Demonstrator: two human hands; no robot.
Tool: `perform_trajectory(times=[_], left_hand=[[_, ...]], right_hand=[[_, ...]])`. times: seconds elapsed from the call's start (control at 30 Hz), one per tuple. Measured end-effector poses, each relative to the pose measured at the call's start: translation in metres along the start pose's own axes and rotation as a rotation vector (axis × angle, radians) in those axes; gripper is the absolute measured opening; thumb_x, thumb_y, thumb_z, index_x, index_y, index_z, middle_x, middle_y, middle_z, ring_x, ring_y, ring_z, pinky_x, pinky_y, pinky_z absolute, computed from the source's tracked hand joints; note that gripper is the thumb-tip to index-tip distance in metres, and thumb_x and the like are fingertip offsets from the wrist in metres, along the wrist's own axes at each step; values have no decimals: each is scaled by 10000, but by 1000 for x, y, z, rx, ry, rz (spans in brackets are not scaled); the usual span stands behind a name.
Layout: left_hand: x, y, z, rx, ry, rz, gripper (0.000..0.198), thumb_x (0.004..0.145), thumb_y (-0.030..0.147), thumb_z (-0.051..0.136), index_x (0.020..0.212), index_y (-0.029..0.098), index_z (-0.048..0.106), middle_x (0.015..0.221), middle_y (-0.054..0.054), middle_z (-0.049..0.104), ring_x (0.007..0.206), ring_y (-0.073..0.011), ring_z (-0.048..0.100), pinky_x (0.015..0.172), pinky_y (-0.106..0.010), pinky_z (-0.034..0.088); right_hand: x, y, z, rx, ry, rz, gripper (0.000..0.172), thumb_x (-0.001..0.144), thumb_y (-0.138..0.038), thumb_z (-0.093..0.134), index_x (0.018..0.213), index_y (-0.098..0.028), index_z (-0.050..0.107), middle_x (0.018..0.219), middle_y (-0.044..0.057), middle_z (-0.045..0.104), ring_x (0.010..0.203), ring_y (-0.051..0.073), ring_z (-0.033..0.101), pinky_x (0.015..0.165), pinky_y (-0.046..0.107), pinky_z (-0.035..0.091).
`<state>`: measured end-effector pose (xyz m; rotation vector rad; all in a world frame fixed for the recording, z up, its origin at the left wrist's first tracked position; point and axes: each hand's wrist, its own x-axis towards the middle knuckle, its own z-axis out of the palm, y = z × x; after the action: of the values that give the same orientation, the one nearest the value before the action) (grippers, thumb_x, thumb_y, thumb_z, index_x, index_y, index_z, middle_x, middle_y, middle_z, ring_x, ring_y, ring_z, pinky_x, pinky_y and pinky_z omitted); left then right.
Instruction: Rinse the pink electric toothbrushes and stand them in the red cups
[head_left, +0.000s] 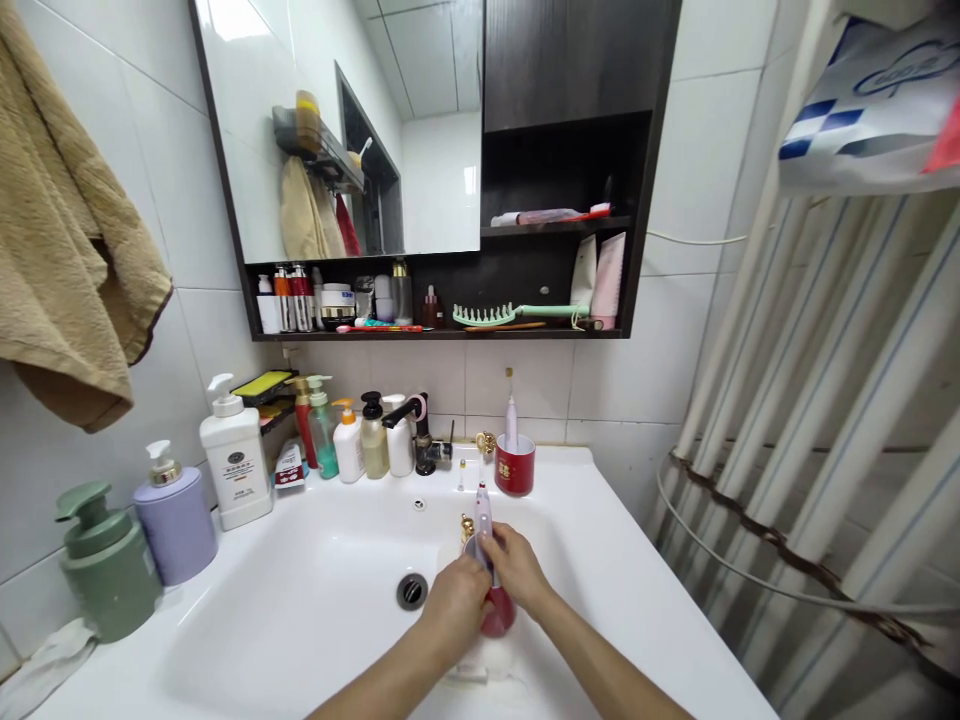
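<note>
Over the white sink basin [315, 590] both my hands meet around a red cup [499, 612]. My left hand [454, 605] is closed around the cup's side. My right hand [516, 565] pinches the handle of a pink-white electric toothbrush [482, 510] that stands in the cup and points up and away from me. A second red cup [514, 466] with another electric toothbrush [511, 420] stands on the rim behind, next to the black tap [420, 430].
Pump bottles line the left and back rim: green [105, 560], lilac [176, 520], white [235, 455], several smaller ones. A tan towel [67, 250] hangs at left. Mirror cabinet shelf [442, 310] above holds toiletries and a comb. A striped shower curtain [840, 420] hangs right. Drain [412, 591] is open.
</note>
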<state>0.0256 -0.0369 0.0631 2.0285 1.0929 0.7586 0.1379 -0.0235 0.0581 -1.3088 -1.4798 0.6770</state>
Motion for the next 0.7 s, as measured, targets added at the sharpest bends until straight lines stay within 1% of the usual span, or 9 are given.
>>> perform_trajectory(times=[0.1, 0.13, 0.23, 0.33, 0.4, 0.5, 0.6, 0.7], left_hand=[[8, 17, 3, 380, -103, 206, 142, 575, 102, 434, 657, 151, 537, 782, -66, 532, 808, -205, 440, 717, -294, 317], [12, 23, 5, 452, -116, 262, 150, 587, 113, 431, 687, 147, 537, 792, -64, 532, 803, -198, 441, 706, -284, 328], [31, 44, 12, 561, -122, 402, 155, 613, 146, 432, 734, 144, 530, 803, -50, 529, 804, -175, 438, 695, -254, 343], [58, 63, 22, 606, -114, 509, 160, 632, 158, 422, 748, 140, 530, 800, -47, 527, 796, -164, 435, 682, -242, 350], [79, 72, 30, 618, -104, 550, 158, 635, 158, 420, 745, 140, 532, 798, -47, 526, 787, -161, 435, 671, -239, 354], [109, 80, 41, 623, -89, 568, 149, 633, 145, 419, 729, 143, 534, 799, -49, 527, 789, -163, 437, 653, -238, 360], [135, 81, 49, 626, -56, 568, 139, 630, 127, 416, 697, 148, 536, 776, -48, 531, 772, -166, 446, 626, -241, 363], [157, 76, 55, 616, -18, 569, 133, 624, 113, 421, 676, 151, 537, 767, -47, 533, 756, -168, 452, 618, -244, 363]], right_hand=[[3, -3, -22, -32, 9, 4, 294, 655, -327, 387, 782, -118, 550, 743, 58, 597, 691, 173, 521, 630, 260, 376], [5, -4, -31, -46, 18, 6, 295, 654, -332, 385, 775, -120, 551, 736, 55, 601, 680, 172, 525, 618, 256, 381], [12, -6, -63, -98, 67, 14, 295, 658, -341, 383, 767, -122, 547, 713, 43, 607, 654, 166, 529, 593, 246, 388], [25, -5, -95, -167, 127, 32, 285, 677, -347, 374, 758, -129, 539, 664, 18, 598, 624, 152, 525, 569, 243, 389], [37, -2, -114, -217, 163, 57, 268, 700, -338, 373, 759, -130, 531, 653, 1, 582, 611, 132, 521, 571, 251, 392], [57, 5, -134, -291, 196, 110, 245, 729, -311, 375, 810, -121, 507, 743, 2, 553, 649, 108, 516, 598, 277, 407], [77, 12, -145, -346, 198, 153, 241, 734, -292, 377, 876, -128, 483, 861, 18, 522, 728, 122, 506, 630, 301, 416], [94, 18, -150, -375, 177, 179, 246, 734, -280, 381, 915, -137, 466, 915, 28, 505, 768, 135, 498, 650, 316, 414]])
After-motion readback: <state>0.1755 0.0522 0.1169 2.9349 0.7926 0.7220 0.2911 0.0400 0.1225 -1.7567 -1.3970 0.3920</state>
